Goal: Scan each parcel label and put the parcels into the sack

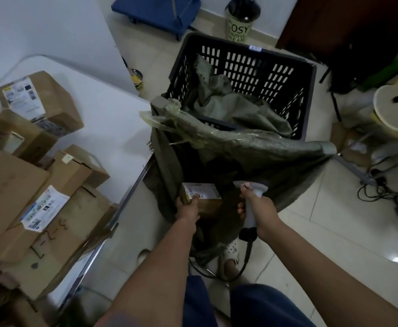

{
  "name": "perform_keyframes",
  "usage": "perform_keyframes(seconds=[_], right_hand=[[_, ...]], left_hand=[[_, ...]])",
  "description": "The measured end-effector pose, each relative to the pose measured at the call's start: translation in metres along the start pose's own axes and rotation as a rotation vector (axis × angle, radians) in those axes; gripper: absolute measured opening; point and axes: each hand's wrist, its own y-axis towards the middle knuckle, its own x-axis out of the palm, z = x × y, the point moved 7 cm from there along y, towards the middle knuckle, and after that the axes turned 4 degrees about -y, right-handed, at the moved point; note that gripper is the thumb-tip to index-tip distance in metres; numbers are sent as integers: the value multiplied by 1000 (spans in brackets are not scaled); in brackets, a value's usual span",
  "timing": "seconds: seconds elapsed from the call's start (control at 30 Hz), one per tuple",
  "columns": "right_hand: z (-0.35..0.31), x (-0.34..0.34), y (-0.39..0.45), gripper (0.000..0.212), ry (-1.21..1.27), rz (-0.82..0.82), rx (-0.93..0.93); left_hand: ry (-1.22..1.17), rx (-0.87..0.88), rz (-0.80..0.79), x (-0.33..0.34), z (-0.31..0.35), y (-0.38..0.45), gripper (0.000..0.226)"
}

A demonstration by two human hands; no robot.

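We count one small brown cardboard parcel [205, 199] gripped by the left hand [188, 206] at the olive-green woven sack [252, 147] mouth; the right hand [259, 208] clasps one grey handheld scanner [250, 201]. About seven brown cartons [28, 185] crowd the white worktop [113, 119] left of the sack, edges cut off.

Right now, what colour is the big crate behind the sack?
Black crate, seen from the head camera.

sack [252, 147] olive green, mid frame | parcel [205, 199] brown cardboard, white label | scanner [250, 204] light grey, black cable | crate [252, 67] black, slotted walls, upper centre | boxes [39, 185] brown, white printed labels, left | table [103, 109] white | bin [240, 22] pale green, black lettering, top | floor [335, 244] cream tile
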Motion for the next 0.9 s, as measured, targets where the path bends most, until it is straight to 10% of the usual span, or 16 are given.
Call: perform_keyframes(seconds=[0.9], right_hand=[[-27,82,-35,31,-140,-155,-124]], left_hand=[[93,132,-218,-31,62,-42,61]])
